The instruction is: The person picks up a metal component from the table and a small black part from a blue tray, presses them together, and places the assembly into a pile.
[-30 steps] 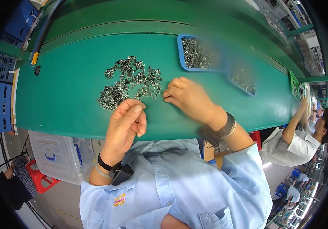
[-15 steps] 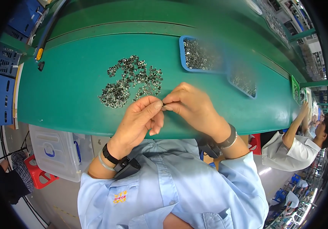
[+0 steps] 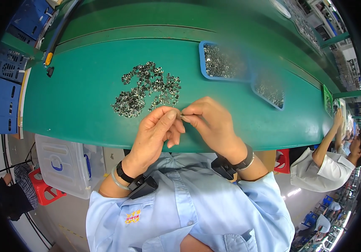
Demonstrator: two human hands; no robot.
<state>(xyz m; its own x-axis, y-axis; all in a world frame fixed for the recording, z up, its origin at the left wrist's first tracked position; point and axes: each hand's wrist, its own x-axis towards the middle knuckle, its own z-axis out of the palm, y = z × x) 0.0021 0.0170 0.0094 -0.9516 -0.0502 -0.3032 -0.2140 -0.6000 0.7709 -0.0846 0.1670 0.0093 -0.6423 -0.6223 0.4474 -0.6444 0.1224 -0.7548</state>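
Observation:
Both my hands meet above the near part of the green work table, fingertips nearly touching. Between them is a tiny dark, shiny metal part [image 3: 182, 115], mostly hidden by the fingers. My left hand [image 3: 157, 128] pinches at its left side with thumb and forefinger, the other fingers curled below. From the right, my right hand [image 3: 212, 124] grips the same part between thumb and forefinger. Just beyond my left hand lies a loose heap of small square black-and-silver metal parts [image 3: 130, 103], with more of them strewn behind and to its right.
Two blue trays [image 3: 202, 63] of similar small parts stand at the back right, partly blurred. A yellow-and-black tool [image 3: 48, 59] is at the far left edge. Left of me are a clear lidded bin [image 3: 60, 164] and a red stool [image 3: 46, 189]. Another person [image 3: 325, 168] works at the right.
The wrists have shifted slightly and the right hand has turned a little, its knuckles lower. Both hands keep their pinch at the small part. The view has shifted slightly.

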